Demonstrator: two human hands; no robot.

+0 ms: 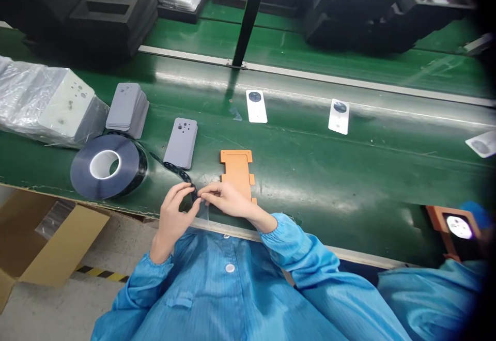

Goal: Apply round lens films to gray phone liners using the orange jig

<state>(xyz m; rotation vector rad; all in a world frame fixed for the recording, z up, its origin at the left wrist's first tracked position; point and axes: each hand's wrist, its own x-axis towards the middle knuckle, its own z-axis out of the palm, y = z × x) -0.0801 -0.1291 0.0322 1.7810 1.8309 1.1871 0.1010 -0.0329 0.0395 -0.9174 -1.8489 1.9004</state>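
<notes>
A green workbench point(318, 175) with a glossy top spans the scene, with black foam trays point(116, 18) stacked at the far left and an open carton point(65, 248) below the near left edge. At the near edge, the person's two hands meet around the end of a dark strip point(182, 175), which runs from a large roll point(83, 170) lying on its side at the left. The left hand point(176, 212) is half curled, a gap showing between thumb and fingers, their tips closed on the strip. The right hand point(227, 199) has thumb and forefinger drawn together at the strip's right side; whether they grip the strip itself is too small to tell. Just beyond the right hand lies an orange fixture point(237, 170), partly covered by that hand. Left of it sits a small stack of grey panels point(182, 142), and farther left a taller grey stack point(126, 106) stands beside a plastic-wrapped bundle point(58, 98). Two white panels point(256, 108) lie well apart on the far side. At the near right, a co-worker's blue sleeve point(430, 289) shows.
</notes>
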